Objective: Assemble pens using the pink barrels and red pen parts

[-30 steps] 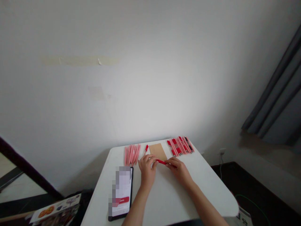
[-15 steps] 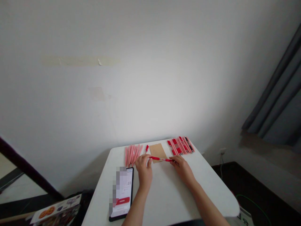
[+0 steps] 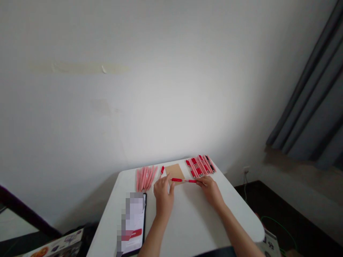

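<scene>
red pen [image 3: 178,180], one end behind right fingertips [image 3: 203,179]

No words come up readable here! On the phone [image 3: 137,216], the red button [image 3: 137,233] carries pale lettering, far too small to make out. Down at the right, dark characters on a pale box [image 3: 270,238], tilted and too blurred to call!

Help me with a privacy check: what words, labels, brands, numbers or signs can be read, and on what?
None can be read.
Phone: partly pixelated; red bar's marks too small.
Pale object, lower right: dark marks too blurred.
Held pen: no lettering discernible.
Box, lower left: no readable lettering.
</scene>
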`<act>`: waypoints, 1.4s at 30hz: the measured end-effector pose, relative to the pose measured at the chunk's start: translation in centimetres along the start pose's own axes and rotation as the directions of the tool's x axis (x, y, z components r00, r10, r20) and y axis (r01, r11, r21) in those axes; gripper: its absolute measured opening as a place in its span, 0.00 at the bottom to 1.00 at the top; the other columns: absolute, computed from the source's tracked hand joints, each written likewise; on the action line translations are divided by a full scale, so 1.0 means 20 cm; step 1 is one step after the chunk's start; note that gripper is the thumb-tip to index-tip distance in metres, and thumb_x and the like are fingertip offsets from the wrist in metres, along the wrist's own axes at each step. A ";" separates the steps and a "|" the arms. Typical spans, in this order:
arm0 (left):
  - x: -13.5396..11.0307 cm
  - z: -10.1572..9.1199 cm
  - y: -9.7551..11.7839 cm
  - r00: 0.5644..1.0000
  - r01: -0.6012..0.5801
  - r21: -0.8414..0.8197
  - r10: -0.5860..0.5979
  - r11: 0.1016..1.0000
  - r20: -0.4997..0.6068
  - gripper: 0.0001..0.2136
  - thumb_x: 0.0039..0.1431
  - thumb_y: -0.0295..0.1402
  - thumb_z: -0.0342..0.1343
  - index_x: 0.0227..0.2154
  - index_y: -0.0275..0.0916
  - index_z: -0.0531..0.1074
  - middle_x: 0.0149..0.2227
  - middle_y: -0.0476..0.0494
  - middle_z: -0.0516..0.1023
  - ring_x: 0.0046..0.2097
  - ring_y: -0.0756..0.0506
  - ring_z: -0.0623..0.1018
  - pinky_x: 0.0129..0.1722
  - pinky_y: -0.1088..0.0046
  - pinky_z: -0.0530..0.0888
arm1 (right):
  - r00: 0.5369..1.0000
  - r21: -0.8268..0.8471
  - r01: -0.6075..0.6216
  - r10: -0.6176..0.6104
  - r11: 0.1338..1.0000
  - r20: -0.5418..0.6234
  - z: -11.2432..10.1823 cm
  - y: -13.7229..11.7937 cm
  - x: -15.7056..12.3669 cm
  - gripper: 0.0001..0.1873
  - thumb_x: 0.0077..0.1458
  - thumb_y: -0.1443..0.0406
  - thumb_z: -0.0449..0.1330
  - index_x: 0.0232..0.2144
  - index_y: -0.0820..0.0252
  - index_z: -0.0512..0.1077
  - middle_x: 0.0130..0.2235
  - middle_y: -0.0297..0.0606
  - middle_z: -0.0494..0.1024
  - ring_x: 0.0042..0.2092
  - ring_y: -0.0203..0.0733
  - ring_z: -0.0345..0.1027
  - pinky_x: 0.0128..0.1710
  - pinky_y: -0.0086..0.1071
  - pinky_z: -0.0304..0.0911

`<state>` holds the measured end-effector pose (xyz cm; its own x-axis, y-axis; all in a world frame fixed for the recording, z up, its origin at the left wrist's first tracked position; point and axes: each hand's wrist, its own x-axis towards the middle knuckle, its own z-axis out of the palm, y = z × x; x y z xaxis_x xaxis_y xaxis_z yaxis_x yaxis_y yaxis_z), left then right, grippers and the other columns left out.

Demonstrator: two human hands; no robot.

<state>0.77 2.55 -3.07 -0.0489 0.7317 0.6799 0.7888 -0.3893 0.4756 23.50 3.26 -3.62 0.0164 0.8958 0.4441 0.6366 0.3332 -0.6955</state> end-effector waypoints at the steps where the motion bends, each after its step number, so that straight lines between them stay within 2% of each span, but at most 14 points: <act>1: -0.01 0.01 0.01 1.000 -0.013 0.012 0.013 1.000 0.010 0.20 0.60 0.37 0.49 0.55 0.42 0.63 0.49 0.39 0.74 0.52 0.41 0.71 0.53 0.55 0.66 | 0.999 -0.002 -0.025 0.025 1.000 -0.033 -0.01 0.01 0.00 0.12 0.53 0.61 0.57 0.34 0.58 0.79 0.36 0.42 0.79 0.41 0.46 0.69 0.44 0.36 0.62; 4: -0.05 0.04 0.07 0.996 -0.050 0.057 0.046 0.997 0.071 0.24 0.60 0.35 0.49 0.59 0.41 0.57 0.51 0.38 0.72 0.53 0.41 0.70 0.55 0.53 0.64 | 0.985 -0.016 -0.123 0.120 0.992 -0.122 -0.04 0.03 0.02 0.12 0.53 0.61 0.56 0.33 0.59 0.79 0.37 0.43 0.79 0.41 0.47 0.70 0.44 0.36 0.63; 7: -0.08 0.05 0.12 0.979 -0.083 0.124 0.058 0.989 0.194 0.22 0.59 0.33 0.48 0.57 0.43 0.59 0.52 0.39 0.71 0.55 0.41 0.68 0.57 0.50 0.62 | 0.964 -0.033 -0.196 0.187 0.980 -0.187 -0.06 0.04 0.05 0.14 0.54 0.61 0.55 0.33 0.61 0.78 0.38 0.45 0.78 0.40 0.46 0.70 0.42 0.34 0.63; 11: -0.10 0.04 0.18 0.932 -0.121 0.159 0.057 0.980 0.358 0.21 0.57 0.31 0.50 0.55 0.47 0.63 0.54 0.42 0.70 0.56 0.39 0.66 0.59 0.44 0.57 | 0.939 -0.116 -0.270 0.235 0.956 -0.251 -0.06 0.03 0.09 0.15 0.55 0.60 0.52 0.30 0.61 0.76 0.34 0.43 0.78 0.37 0.44 0.70 0.38 0.32 0.62; 15: -0.09 0.02 0.20 0.892 -0.147 0.125 0.077 0.981 0.446 0.22 0.58 0.33 0.50 0.56 0.48 0.62 0.54 0.42 0.70 0.57 0.38 0.64 0.59 0.38 0.54 | 0.907 -0.217 -0.346 0.267 0.913 -0.326 -0.04 0.01 0.12 0.15 0.56 0.60 0.51 0.28 0.59 0.74 0.33 0.44 0.77 0.37 0.45 0.69 0.33 0.31 0.60; 20: -0.09 0.01 0.20 0.895 -0.155 0.128 0.085 0.980 0.437 0.21 0.57 0.34 0.51 0.55 0.49 0.63 0.53 0.42 0.71 0.56 0.37 0.65 0.58 0.37 0.55 | 0.885 -0.315 -0.396 0.267 0.863 -0.381 -0.01 0.00 0.13 0.14 0.57 0.60 0.51 0.29 0.60 0.74 0.32 0.46 0.75 0.36 0.45 0.68 0.31 0.32 0.58; 25: -0.09 0.01 0.21 0.895 -0.137 0.128 0.068 0.982 0.440 0.21 0.57 0.35 0.52 0.55 0.49 0.63 0.53 0.44 0.72 0.56 0.38 0.65 0.58 0.36 0.54 | 0.910 -0.388 -0.364 0.235 0.847 -0.342 -0.01 0.01 0.12 0.14 0.58 0.62 0.50 0.30 0.61 0.74 0.35 0.51 0.76 0.39 0.48 0.67 0.35 0.35 0.59; 30: -0.09 0.01 0.20 0.892 -0.123 0.131 0.051 0.984 0.449 0.21 0.57 0.35 0.51 0.55 0.49 0.64 0.53 0.43 0.71 0.56 0.37 0.64 0.58 0.36 0.54 | 0.925 -0.505 -0.351 0.206 0.789 -0.320 -0.01 0.00 0.11 0.14 0.59 0.63 0.50 0.33 0.64 0.74 0.38 0.52 0.76 0.42 0.51 0.66 0.36 0.36 0.57; 37: -0.10 0.03 0.19 0.899 -0.135 0.132 0.065 0.982 0.434 0.21 0.57 0.37 0.51 0.55 0.49 0.64 0.53 0.42 0.71 0.56 0.37 0.64 0.58 0.37 0.54 | 0.924 -0.487 -0.358 0.227 0.797 -0.308 -0.03 -0.03 0.10 0.14 0.59 0.63 0.51 0.33 0.65 0.75 0.39 0.57 0.76 0.42 0.55 0.65 0.37 0.40 0.56; 42: -0.09 0.01 0.20 0.897 -0.126 0.141 0.053 0.982 0.438 0.21 0.57 0.36 0.51 0.54 0.50 0.64 0.53 0.42 0.71 0.56 0.37 0.64 0.58 0.38 0.55 | 0.923 -0.513 -0.353 0.203 0.782 -0.325 -0.02 -0.01 0.10 0.12 0.57 0.62 0.54 0.29 0.61 0.74 0.36 0.52 0.77 0.41 0.52 0.66 0.36 0.37 0.56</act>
<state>4.15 -0.19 -2.56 0.2661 0.8811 0.3909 0.8668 -0.3961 0.3028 23.80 4.79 -2.40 0.3954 0.7994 0.4524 0.8879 -0.2065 -0.4112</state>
